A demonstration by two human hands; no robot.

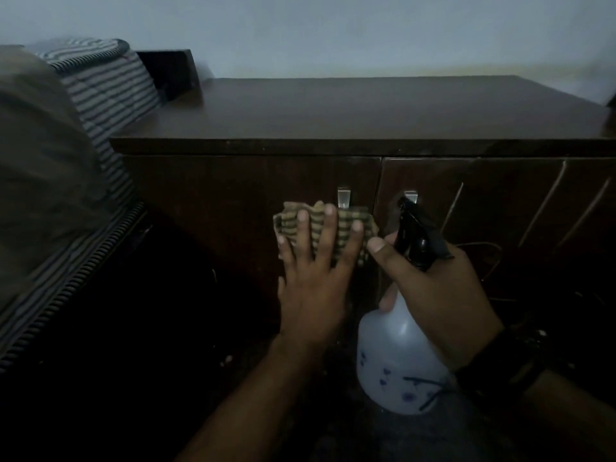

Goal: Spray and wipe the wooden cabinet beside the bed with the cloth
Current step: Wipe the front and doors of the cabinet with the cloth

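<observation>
At the far left a bed (50,181) with a drab blanket and a striped sheet runs alongside the dark wooden cabinet (350,108), which stands against a pale wall. The room is dim. On the cabinet's left door (216,201), the left hand (316,278) lies flat with fingers spread, pressing a checked cloth (328,225) against the wood just below a small metal handle (344,199). Immediately to the right, the right hand (440,291) is closed around the neck of a white spray bottle (396,365), thumb raised near the cloth's edge. The bottle's black nozzle (413,231) points toward the right door (483,208), close to its own handle. A dark band (500,358) circles the right wrist.
</observation>
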